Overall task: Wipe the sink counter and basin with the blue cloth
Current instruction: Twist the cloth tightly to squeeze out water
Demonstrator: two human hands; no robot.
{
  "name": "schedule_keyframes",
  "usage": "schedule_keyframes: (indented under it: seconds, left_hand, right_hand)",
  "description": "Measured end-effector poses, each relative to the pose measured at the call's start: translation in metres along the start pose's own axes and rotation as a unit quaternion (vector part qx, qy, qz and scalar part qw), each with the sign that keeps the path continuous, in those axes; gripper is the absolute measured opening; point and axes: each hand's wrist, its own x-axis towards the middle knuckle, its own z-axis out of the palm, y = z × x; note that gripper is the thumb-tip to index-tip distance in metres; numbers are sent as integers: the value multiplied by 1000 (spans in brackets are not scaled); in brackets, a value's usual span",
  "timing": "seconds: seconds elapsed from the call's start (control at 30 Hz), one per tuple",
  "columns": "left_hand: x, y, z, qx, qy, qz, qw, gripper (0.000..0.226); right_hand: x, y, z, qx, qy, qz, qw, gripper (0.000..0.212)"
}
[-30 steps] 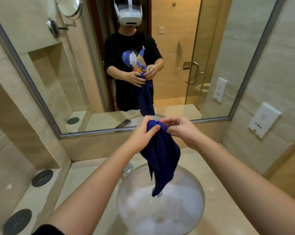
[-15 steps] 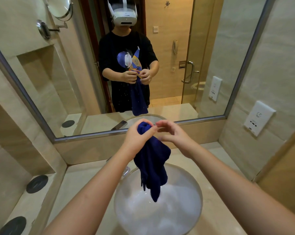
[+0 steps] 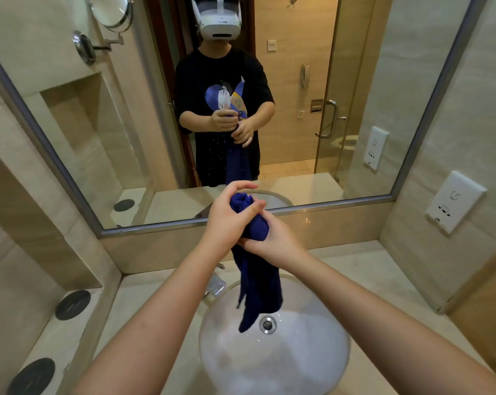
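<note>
Hands both grip blue cloth [image 3: 252, 220] above basin [image 3: 312, 374]: left hand [image 3: 227, 218] curled around top, right hand [image 3: 272, 240] squeezing just below; tail hangs free.

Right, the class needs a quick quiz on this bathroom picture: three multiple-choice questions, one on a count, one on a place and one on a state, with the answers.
1. How many black round pads lie on the ledge left of the basin, leaving the mirror aside?
A one
B two
C four

2. Where does the blue cloth hang?
A above the basin
B on the ledge
C across the mirror

3. How is the blue cloth held?
A by the left hand alone
B by both hands
C by neither hand

Answers:
1 B: two dark discs sit on the ledge.
2 A: its lower end dangles over the white basin, near the drain.
3 B: the left hand grips the bunched top and the right hand grips just below it.
</note>
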Motion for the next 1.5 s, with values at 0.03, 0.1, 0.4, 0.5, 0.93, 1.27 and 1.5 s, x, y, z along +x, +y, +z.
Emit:
schedule_keyframes:
  seconds: [0.03, 0.1, 0.4, 0.5, 0.93, 1.27, 1.5]
  left_hand:
    - [1, -3, 1, -16, 12, -15, 1000, 21]
    - [3, -5, 7, -46, 42, -40, 997, 11]
    - [15, -21, 41, -124, 129, -163, 970, 56]
    - [12, -36, 48, -179, 173, -235, 939, 54]
    - [-7, -40, 32, -274, 73, -349, 893, 56]
    - [-8, -34, 7, -25, -131, -167, 977, 50]
    - [-21, -53, -42, 322, -194, 173, 910, 82]
  right_hand:
    - [0, 2, 1, -28, 21, 2, 999, 48]
    - [-1, 5, 4, -50, 52, 4, 997, 42]
    - [7, 24, 19, -273, 68, 7, 960, 18]
    - [2, 34, 26, -355, 102, -19, 929, 19]
    - [-5, 66, 23, -429, 152, -162, 876, 32]
    - [-20, 40, -2, -118, -37, 50, 991, 15]
    - [-20, 42, -21, -40, -53, 87, 994, 21]
